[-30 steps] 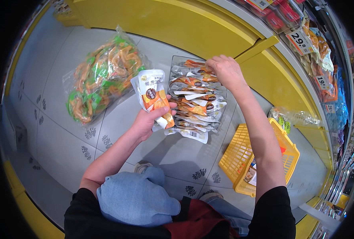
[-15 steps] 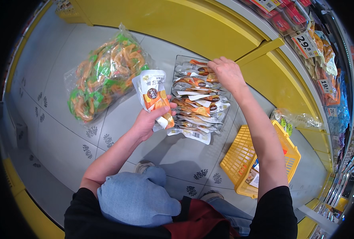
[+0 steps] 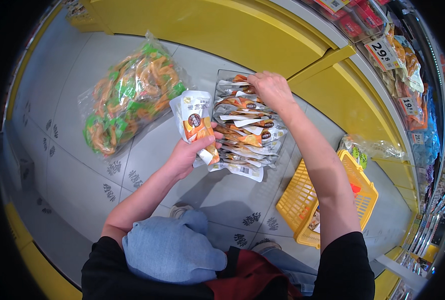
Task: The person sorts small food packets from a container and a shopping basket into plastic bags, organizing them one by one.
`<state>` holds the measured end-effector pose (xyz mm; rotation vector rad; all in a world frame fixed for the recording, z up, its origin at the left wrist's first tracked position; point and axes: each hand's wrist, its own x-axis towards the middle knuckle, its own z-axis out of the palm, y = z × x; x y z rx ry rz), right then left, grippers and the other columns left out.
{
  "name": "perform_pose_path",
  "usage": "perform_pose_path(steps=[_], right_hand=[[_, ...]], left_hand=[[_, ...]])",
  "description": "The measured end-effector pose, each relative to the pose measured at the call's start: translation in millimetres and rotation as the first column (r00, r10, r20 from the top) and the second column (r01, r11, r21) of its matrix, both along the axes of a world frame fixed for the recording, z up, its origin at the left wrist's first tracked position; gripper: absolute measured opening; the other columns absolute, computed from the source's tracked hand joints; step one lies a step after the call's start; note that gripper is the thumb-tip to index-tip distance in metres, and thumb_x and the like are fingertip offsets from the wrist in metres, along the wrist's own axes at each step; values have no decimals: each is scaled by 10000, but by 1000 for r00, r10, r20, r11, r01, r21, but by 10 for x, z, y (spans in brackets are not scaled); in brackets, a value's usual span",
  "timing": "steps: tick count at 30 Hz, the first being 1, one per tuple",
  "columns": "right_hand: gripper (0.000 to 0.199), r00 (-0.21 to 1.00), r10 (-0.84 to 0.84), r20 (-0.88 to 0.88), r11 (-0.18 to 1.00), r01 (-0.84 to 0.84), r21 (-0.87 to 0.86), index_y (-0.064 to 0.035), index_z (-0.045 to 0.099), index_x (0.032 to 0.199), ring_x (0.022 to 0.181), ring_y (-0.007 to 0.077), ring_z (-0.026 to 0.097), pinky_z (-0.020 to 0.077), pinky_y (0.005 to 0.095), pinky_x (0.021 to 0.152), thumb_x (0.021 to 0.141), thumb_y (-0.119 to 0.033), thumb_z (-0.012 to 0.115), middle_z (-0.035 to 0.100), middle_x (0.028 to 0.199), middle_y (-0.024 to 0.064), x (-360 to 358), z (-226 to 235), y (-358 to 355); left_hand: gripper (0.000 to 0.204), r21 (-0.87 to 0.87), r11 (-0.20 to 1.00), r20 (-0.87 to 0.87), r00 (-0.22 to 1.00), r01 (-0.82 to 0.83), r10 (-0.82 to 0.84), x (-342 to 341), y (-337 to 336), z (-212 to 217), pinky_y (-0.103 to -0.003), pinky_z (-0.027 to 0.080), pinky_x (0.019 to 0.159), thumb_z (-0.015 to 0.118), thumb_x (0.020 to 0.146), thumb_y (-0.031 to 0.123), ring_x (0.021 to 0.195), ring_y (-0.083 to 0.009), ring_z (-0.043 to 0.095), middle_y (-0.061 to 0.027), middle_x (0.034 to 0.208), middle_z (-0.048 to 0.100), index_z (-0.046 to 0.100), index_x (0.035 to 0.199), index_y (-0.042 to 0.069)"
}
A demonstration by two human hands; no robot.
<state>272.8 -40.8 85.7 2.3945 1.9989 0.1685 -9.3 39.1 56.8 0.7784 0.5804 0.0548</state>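
Note:
In my left hand is a white and orange snack pouch, its printed front facing up, with my thumb across its lower part. It may be more than one pouch, as edges of others show behind it. Right beside it stands a clear plastic tray packed with a row of similar pouches, standing on edge and overlapping. At the far end of that row my right hand has its fingers curled down onto a pouch. The undersides of those fingers are hidden.
A large clear bag of green-and-orange snack packs lies on the tiled floor to the left. A yellow basket with some packages stands at the right, partly behind my forearm. Yellow shelf fronts curve along the far side, with hanging packets at right.
My right hand has shifted slightly left and over the far end of the pouch row. The pouch in my left hand has moved a little to the right and down.

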Motion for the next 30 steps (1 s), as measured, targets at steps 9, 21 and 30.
perform_pose_path(steps=[9, 21, 30], right_hand=[[141, 987, -123, -107, 954, 89, -285, -97, 705, 895, 952, 267, 676, 555, 390, 734, 835, -71, 580, 702, 951, 74, -14, 94, 169], [133, 881, -274, -385, 960, 232, -154, -119, 740, 911, 909, 313, 671, 533, 413, 820, 795, -174, 705, 718, 950, 102, 18, -166, 141], [309, 871, -183, -456, 896, 338, 287, -82, 673, 1089, 956, 290, 629, 490, 405, 846, 809, -197, 732, 704, 1010, 93, -465, 134, -240]], left_hand=[[573, 13, 1000, -27, 1000, 5, -4, -19, 4, 33, -372, 556, 848, 656, 917, 210, 1031, -210, 633, -107, 1165, 635, 413, 1403, 27], [576, -50, 996, 44, 997, 70, -68, -36, 18, 5, -391, 560, 858, 584, 951, 283, 1050, -215, 627, -122, 1204, 611, 372, 1433, 48], [523, -32, 992, 51, 991, 125, -123, -53, 26, 69, -399, 500, 981, 547, 952, 236, 1121, -262, 626, -176, 1324, 577, 403, 1390, -11]])
